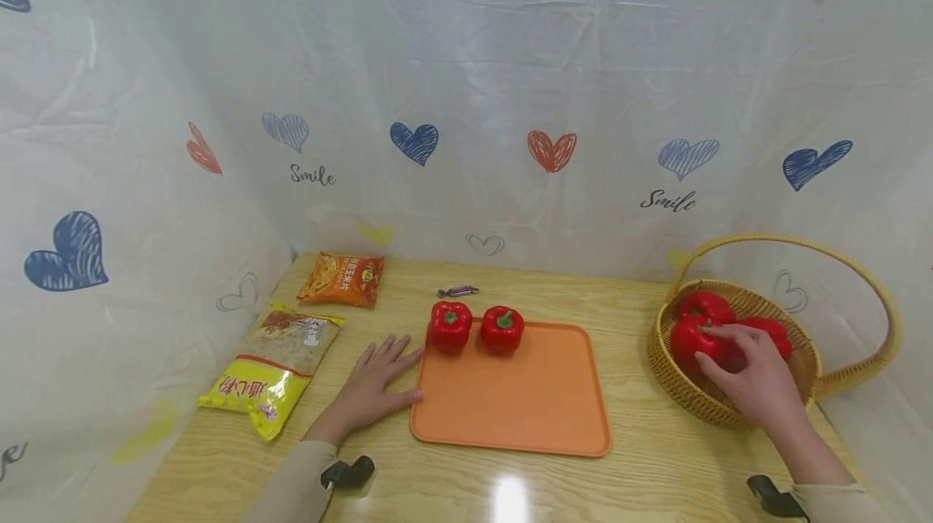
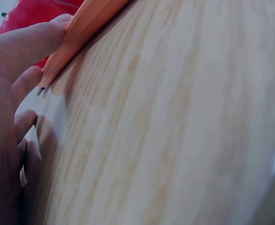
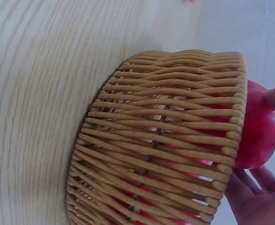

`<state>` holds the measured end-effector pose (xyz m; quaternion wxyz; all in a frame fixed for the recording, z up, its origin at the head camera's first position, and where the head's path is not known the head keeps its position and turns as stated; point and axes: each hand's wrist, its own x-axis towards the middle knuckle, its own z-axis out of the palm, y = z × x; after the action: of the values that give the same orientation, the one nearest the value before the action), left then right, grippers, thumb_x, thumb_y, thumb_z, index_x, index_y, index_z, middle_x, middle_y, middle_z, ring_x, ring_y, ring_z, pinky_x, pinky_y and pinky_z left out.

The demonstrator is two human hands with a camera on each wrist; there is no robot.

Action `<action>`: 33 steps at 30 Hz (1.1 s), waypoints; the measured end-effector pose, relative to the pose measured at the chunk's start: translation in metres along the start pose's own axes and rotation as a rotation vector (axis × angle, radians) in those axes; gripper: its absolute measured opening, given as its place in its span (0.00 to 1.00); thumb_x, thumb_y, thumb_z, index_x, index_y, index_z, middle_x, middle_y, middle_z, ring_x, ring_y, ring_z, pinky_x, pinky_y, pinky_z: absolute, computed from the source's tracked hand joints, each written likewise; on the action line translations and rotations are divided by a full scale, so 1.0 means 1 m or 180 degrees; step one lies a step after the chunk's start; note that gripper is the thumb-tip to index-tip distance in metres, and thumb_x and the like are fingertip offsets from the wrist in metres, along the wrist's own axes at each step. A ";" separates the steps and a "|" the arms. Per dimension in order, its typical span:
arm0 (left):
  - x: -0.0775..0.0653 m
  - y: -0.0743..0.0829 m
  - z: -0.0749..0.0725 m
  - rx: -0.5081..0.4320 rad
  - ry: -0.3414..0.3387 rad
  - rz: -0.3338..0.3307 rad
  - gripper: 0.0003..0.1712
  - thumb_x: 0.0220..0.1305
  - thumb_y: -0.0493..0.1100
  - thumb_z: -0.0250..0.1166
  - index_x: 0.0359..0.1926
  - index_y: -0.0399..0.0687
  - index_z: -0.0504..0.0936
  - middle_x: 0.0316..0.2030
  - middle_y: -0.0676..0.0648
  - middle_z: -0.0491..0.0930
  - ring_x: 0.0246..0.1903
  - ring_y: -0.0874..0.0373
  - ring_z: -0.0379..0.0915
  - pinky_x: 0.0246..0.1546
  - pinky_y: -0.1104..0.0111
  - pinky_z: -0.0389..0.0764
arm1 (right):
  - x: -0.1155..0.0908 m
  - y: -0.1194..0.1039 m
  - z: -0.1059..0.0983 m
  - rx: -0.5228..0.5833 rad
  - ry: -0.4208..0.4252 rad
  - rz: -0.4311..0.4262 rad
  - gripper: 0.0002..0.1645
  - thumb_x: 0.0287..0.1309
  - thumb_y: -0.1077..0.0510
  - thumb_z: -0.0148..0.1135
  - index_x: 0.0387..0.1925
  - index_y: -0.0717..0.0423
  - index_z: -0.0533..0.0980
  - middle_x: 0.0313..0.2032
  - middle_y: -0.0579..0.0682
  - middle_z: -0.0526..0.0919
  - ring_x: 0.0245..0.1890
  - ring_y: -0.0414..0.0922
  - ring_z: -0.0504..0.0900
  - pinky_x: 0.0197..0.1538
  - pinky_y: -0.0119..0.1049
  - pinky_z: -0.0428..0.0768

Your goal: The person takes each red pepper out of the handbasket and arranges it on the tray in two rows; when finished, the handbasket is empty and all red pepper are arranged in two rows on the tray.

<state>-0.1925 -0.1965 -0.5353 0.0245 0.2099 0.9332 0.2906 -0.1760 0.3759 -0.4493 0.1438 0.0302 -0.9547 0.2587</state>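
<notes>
counter (image 1: 627, 345): pale woodgrain | heart-printed curtain (image 1: 466, 61) behind | left hand (image 1: 370, 390): fingers spread, touching tray (image 1: 510, 406) edge | right hand (image 1: 760, 384): grips red pepper (image 1: 687, 341) in basket (image 1: 666, 369) | other peppers (image 1: 705, 306) there: partly hidden

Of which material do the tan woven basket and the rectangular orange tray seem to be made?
Round tan woven basket: perhaps rattan or plastic imitation, satiny, judging by smooth interlaced strands. Rectangular orange tray: probably matte plastic; uniform colour, smooth raised rim.

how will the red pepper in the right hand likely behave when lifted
The red pepper looks taut and smooth, so it should probably stay firm in the right hand. Its glossy skin may prove slippery, and its rounded sides could let it roll if released.
</notes>
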 end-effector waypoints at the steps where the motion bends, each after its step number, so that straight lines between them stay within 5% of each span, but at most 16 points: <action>1: 0.000 0.000 0.000 -0.0002 0.0000 0.0001 0.45 0.64 0.68 0.64 0.76 0.56 0.67 0.78 0.43 0.55 0.79 0.40 0.38 0.76 0.43 0.34 | 0.000 -0.001 0.000 -0.0007 0.0019 -0.0003 0.26 0.62 0.52 0.71 0.57 0.62 0.77 0.57 0.70 0.69 0.57 0.69 0.65 0.47 0.70 0.73; 5: 0.000 0.000 0.000 0.0004 0.0014 0.0007 0.45 0.64 0.68 0.64 0.76 0.57 0.67 0.78 0.43 0.56 0.79 0.40 0.39 0.76 0.43 0.35 | 0.001 -0.004 -0.001 -0.0014 0.0118 -0.0078 0.25 0.61 0.54 0.72 0.57 0.60 0.78 0.55 0.66 0.70 0.48 0.58 0.73 0.43 0.40 0.81; 9: 0.000 -0.001 0.001 -0.0006 0.0026 0.0009 0.44 0.64 0.68 0.64 0.76 0.57 0.67 0.78 0.43 0.56 0.79 0.40 0.39 0.76 0.43 0.35 | 0.001 -0.007 -0.001 0.0048 0.0210 -0.0153 0.25 0.60 0.55 0.74 0.56 0.57 0.79 0.55 0.63 0.69 0.36 0.38 0.74 0.34 0.16 0.72; 12: 0.000 -0.001 0.001 -0.0010 0.0023 0.0019 0.44 0.64 0.68 0.64 0.76 0.57 0.67 0.78 0.43 0.56 0.79 0.40 0.39 0.76 0.43 0.34 | 0.001 -0.012 -0.002 0.0073 0.0248 -0.0155 0.25 0.59 0.54 0.74 0.56 0.57 0.79 0.56 0.64 0.69 0.35 0.36 0.73 0.34 0.15 0.71; 21: -0.001 -0.002 0.001 0.0028 0.0000 0.0032 0.45 0.64 0.67 0.64 0.76 0.57 0.67 0.78 0.43 0.55 0.79 0.42 0.39 0.76 0.44 0.35 | 0.004 -0.030 -0.003 0.0257 0.0269 -0.0216 0.25 0.59 0.58 0.74 0.56 0.61 0.79 0.57 0.65 0.68 0.50 0.61 0.73 0.40 0.06 0.65; 29: -0.001 -0.001 0.001 0.0013 0.0025 0.0042 0.44 0.64 0.67 0.65 0.76 0.56 0.67 0.78 0.43 0.55 0.79 0.41 0.39 0.76 0.43 0.35 | 0.004 -0.038 0.002 0.0362 0.0325 -0.0340 0.24 0.57 0.61 0.74 0.55 0.61 0.79 0.55 0.65 0.69 0.50 0.62 0.74 0.43 0.05 0.65; 33: -0.001 -0.002 0.001 0.0017 0.0013 0.0027 0.44 0.64 0.68 0.64 0.76 0.57 0.67 0.78 0.44 0.55 0.79 0.42 0.39 0.76 0.44 0.34 | 0.004 -0.042 0.006 0.0390 0.0384 -0.0402 0.23 0.56 0.63 0.74 0.54 0.62 0.80 0.54 0.64 0.70 0.52 0.51 0.70 0.45 0.05 0.64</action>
<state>-0.1925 -0.1979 -0.5373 0.0209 0.2133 0.9332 0.2886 -0.1760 0.3361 -0.4329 0.2150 0.0833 -0.9229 0.3084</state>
